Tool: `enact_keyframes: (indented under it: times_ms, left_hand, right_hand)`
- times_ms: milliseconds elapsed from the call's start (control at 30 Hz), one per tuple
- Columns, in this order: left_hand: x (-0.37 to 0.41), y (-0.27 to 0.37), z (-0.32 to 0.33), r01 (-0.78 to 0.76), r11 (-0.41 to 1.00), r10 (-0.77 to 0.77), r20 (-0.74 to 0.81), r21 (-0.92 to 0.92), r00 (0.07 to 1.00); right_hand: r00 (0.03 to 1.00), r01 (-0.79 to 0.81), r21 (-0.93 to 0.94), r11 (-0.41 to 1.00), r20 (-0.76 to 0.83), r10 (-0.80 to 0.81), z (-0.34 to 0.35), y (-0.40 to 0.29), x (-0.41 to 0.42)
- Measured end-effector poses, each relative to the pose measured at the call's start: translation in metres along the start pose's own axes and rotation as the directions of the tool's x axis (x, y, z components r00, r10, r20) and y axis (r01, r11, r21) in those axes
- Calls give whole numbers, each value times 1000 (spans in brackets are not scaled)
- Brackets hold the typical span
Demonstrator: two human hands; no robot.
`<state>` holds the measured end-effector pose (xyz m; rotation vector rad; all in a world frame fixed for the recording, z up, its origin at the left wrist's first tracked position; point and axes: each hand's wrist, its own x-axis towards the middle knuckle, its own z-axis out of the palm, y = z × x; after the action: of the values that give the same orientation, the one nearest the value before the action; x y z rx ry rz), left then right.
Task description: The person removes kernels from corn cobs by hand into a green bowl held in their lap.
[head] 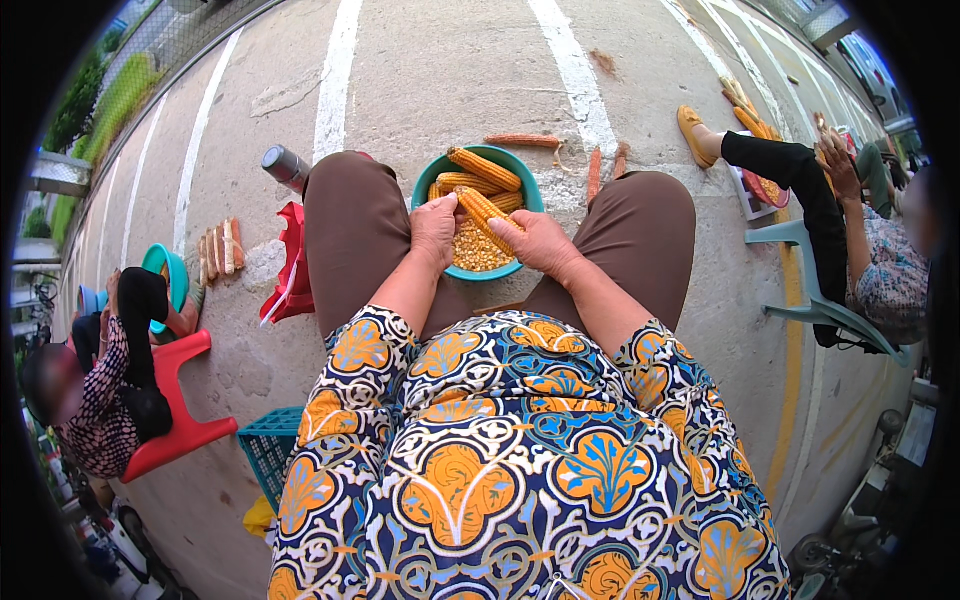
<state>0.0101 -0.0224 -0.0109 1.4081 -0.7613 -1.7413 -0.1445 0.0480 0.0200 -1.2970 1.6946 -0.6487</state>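
Observation:
A dried ear of corn [484, 215] is held over a teal plastic basin [532, 196] between my knees. My right hand [541, 241] grips the ear near its lower right end, thumb along the kernels. At the ear's upper left end, my left hand [436, 226] has its fingers bent close to the tip; whether they pinch a kernel is too small to tell. Several unshelled ears [486, 166] lie in the upper part of the basin, and loose yellow kernels [474, 251] cover its lower part.
Bare cobs [523, 140] lie on the concrete beyond the basin, more [220, 249] at left. A metal flask [283, 166] and a red bag [294, 262] are beside my left leg, a green crate [266, 442] behind. Seated people flank me, on a red stool [176, 405] and a green chair [801, 277].

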Motion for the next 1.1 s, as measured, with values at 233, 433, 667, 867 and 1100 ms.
enact_keyframes:
  times_ms: [233,433,667,867,1100]
  left_hand:
    - [7,-7,-4,-3,999,2,31,43,1000]
    - [4,-6,-3,-13,999,15,60,-32,998]
    - [-4,3,8,-4,1000,4,-7,-20,1000]
    - [0,-9,5,-87,991,84,27,102,996]
    - [9,-19,0,-192,948,191,29,252,981]
  right_hand:
    - [1000,16,-74,997,22,-14,-2,3,2]
    - [998,-32,0,999,50,32,-4,-2,0]
    - [1000,10,-142,990,15,-7,-7,-8,-5]
    - [997,58,-267,962,63,-43,0,-15,-11]
    - [991,93,-297,950,119,-59,1,-19,-13]
